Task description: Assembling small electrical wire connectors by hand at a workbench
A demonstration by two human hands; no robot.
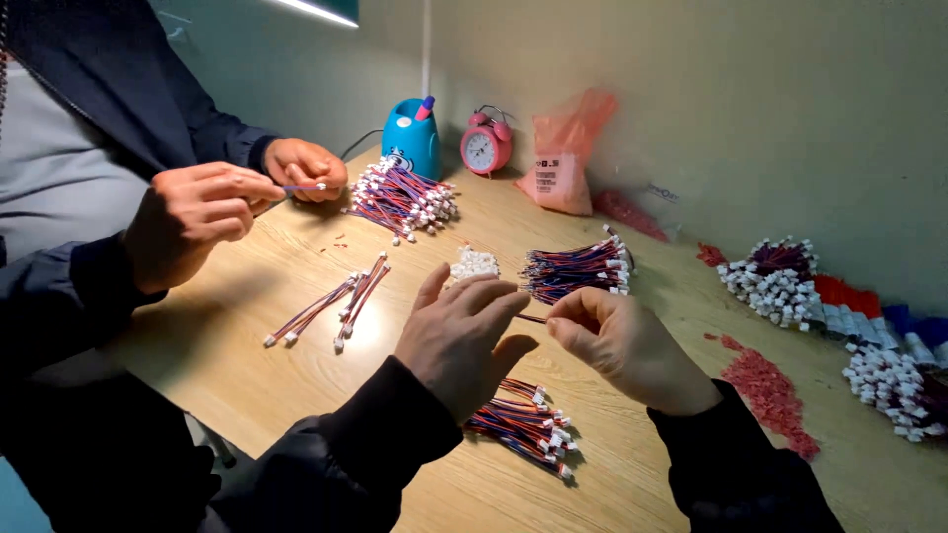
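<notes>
Left hand (pixel 462 331) and right hand (pixel 617 341) pinch 1 thin wire (pixel 531 318) between fingertips, raised over bench (pixel 247 345) for close work; wire bundle (pixel 523 422) just below, within reach.

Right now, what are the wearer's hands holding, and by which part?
Both hands pinch one thin wire lead: the left hand and the right hand each grip an end between fingertips, with the short middle stretch showing between them.
</notes>
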